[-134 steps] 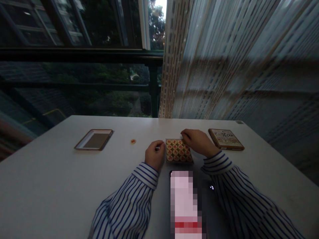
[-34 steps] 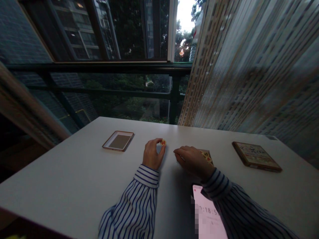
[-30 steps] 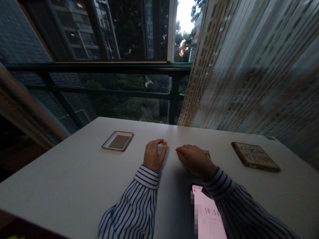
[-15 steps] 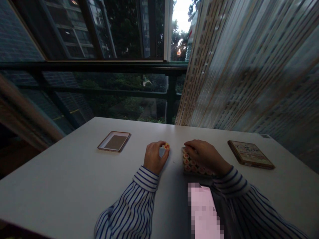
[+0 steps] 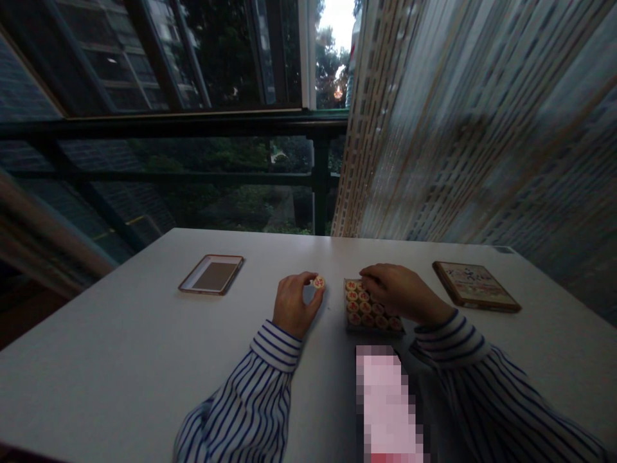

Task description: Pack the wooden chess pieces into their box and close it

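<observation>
My left hand pinches a round Chinese chess piece with a red character on its face, between thumb and forefinger, just above the white table. To its right, a shallow clear box holds rows of the same kind of round pieces, faces up with red characters. My right hand lies over the upper right part of this box, fingers bent together and touching its back row. The fingers cover several pieces, and whether they grip one is hidden.
A phone with a blurred pink screen lies in front of the box. At the left rests a shallow rimmed tray or lid. A flat decorated box sits at the right. Beyond the white table are a railing and a curtain.
My right hand has shifted rightward relative to the box, baring more pieces at its left side. My left hand still holds its piece, turned slightly. The whole view has swung a little.
</observation>
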The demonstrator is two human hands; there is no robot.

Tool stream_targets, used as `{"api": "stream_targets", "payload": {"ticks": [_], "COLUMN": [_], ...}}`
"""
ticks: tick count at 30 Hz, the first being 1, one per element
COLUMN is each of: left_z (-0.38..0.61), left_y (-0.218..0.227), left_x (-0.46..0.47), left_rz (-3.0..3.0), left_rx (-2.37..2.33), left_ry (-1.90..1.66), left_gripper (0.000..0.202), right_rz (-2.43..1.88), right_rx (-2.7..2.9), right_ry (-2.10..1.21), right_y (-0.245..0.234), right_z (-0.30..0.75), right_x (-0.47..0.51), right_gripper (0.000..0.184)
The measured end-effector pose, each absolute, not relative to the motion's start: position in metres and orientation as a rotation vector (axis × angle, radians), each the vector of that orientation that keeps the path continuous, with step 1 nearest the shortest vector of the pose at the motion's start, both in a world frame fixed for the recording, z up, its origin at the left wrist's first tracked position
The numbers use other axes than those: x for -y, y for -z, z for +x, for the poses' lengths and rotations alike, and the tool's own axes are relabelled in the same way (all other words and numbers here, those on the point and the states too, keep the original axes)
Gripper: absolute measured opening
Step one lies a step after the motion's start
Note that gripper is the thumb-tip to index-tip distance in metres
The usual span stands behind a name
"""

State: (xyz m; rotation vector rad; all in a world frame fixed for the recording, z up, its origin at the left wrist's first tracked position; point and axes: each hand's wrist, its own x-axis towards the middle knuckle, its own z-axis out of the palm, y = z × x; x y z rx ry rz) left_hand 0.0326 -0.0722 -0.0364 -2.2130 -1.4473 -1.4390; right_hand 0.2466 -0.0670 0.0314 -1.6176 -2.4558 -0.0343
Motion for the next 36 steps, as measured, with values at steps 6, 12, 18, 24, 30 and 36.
{"api": "stream_targets", "payload": {"ticks": [6,12,18,24,30,36], "left_z": [0.039,0.053,0.071,0.088,0.104,0.112], "left_y": [0.035,0.028,0.017,0.002,-0.014,-0.023], "left_x": [0.075,0.072,0.071,0.067,0.06,0.053], "left_rz": [-2.221,-2.297,-2.355,-2.391,-2.442,-2.453], "left_rx": [1.484,1.485,1.48,1.426,1.327,1.248], "left_ry": [1.541,1.595,1.569,1.609,1.668,1.715], "left_gripper": [0.025,0.026,0.026,0.026,0.028,0.027], "right_rz": [-1.649,-1.598,-1.579,-1.51,-1.374,-1.272], "right_rx": [2.485,2.434,2.403,2.353,2.112,1.881], "right_ry": [-0.04,-0.046,-0.028,-0.066,-0.202,-0.446], "right_y": [-0.041,-0.05,-0.056,-0.056,-0.056,-0.056], "right_z": [0.258,0.266,0.27,0.275,0.279,0.28], "right_x": [0.068,0.072,0.074,0.072,0.07,0.065], "right_gripper": [0.034,0.035,0.033,0.03,0.025,0.021]}}
